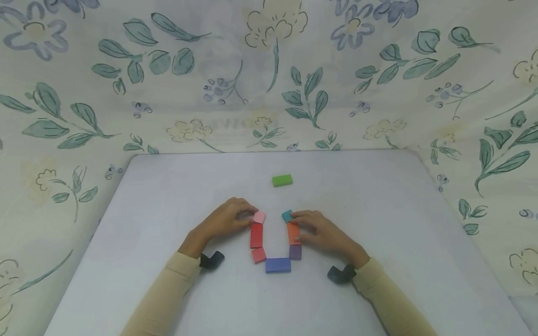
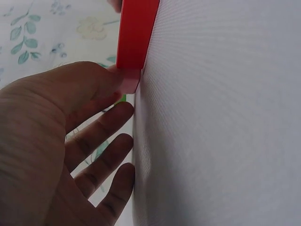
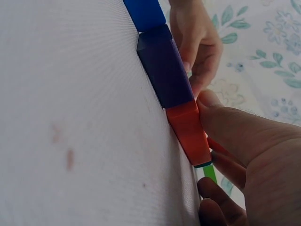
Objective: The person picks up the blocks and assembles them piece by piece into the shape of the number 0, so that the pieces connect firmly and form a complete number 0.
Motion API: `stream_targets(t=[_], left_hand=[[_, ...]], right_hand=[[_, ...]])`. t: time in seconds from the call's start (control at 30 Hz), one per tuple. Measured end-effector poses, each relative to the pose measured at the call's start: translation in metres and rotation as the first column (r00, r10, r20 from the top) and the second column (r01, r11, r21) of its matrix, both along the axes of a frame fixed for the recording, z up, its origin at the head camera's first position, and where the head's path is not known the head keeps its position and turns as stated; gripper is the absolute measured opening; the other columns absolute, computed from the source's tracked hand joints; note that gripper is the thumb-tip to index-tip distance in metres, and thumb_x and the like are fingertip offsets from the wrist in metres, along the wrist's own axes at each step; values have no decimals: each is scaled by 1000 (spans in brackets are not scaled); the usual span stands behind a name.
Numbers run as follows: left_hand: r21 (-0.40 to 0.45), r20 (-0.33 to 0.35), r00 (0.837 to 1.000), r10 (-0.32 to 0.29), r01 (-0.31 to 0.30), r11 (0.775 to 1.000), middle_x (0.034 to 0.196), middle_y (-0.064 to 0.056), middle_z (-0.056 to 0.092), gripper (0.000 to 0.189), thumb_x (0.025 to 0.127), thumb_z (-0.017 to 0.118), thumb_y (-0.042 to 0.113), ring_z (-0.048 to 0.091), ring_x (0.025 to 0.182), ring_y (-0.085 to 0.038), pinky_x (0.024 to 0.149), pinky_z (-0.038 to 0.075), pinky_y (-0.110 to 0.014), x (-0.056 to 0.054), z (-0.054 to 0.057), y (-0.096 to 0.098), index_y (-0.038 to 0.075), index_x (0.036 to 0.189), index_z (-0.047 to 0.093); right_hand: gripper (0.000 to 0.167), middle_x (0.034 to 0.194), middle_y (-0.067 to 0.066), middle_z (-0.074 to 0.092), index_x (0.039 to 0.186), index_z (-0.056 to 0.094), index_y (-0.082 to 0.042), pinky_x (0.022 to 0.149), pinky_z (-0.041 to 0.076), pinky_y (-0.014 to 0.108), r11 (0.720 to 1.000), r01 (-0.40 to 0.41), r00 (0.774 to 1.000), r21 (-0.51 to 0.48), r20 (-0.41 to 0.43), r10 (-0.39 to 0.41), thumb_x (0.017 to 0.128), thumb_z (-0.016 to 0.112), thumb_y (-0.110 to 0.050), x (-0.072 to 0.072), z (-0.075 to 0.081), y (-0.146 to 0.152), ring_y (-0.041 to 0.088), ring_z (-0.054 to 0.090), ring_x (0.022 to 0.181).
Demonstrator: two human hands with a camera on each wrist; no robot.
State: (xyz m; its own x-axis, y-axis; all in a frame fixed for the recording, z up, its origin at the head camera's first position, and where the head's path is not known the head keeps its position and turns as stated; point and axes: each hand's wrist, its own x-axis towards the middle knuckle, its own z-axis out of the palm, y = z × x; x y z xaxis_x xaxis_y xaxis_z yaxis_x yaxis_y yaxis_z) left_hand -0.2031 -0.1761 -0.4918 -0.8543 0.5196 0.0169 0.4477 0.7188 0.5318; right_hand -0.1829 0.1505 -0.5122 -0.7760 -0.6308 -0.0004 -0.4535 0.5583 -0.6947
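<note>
My left hand (image 1: 229, 217) pinches a small pink block (image 1: 259, 217) between thumb and index finger, at the far end of a red block (image 1: 256, 235). In the left wrist view its other fingers (image 2: 106, 125) spread close to the tabletop. My right hand (image 1: 321, 228) touches a small teal block (image 1: 287, 215) with its index fingertip, while its thumb lies along the side of an orange block (image 1: 293, 233). The teal block stands at the orange block's far end, mostly hidden in the right wrist view. A purple block (image 3: 164, 66) adjoins the orange one.
A coral-red block (image 1: 258, 255) and a blue block (image 1: 278, 265) complete the near side of a U-shaped row. Beyond its open end lies a green block (image 1: 282, 180). The white tabletop (image 1: 189, 177) meets a floral cloth (image 1: 235, 126) at the back.
</note>
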Motion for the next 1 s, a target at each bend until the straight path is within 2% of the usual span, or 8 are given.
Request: stream_targets(t=[0.47, 0.8, 1.0], left_hand=[[-6, 33, 999, 17, -17, 1000, 116, 2, 70, 32, 91, 73, 24, 59, 113, -18, 99, 52, -39, 1, 2, 1, 17, 123, 71], [-3, 30, 999, 17, -17, 1000, 117, 2, 70, 33, 91, 73, 23, 60, 114, -19, 99, 52, -41, 2, 3, 1, 17, 124, 71], [13, 13, 1000, -4, 4, 1000, 117, -1, 71, 33, 92, 71, 22, 60, 114, -20, 99, 52, -41, 2, 2, 1, 14, 125, 70]], right_hand=[[47, 149, -6, 52, 136, 61, -22, 114, 40, 47, 1000, -3, 1000, 13, 5, 3, 92, 72, -32, -1, 0, 0, 20, 42, 142], [47, 148, -5, 52, 136, 61, -20, 115, 38, 47, 1000, -7, 1000, -3, 6, 7, 92, 73, -31, 0, 1, 0, 21, 42, 142], [48, 149, -8, 52, 137, 61, -23, 114, 40, 47, 1000, 4, 1000, 7, 9, -4, 92, 73, -32, 0, 0, 0, 19, 41, 142]])
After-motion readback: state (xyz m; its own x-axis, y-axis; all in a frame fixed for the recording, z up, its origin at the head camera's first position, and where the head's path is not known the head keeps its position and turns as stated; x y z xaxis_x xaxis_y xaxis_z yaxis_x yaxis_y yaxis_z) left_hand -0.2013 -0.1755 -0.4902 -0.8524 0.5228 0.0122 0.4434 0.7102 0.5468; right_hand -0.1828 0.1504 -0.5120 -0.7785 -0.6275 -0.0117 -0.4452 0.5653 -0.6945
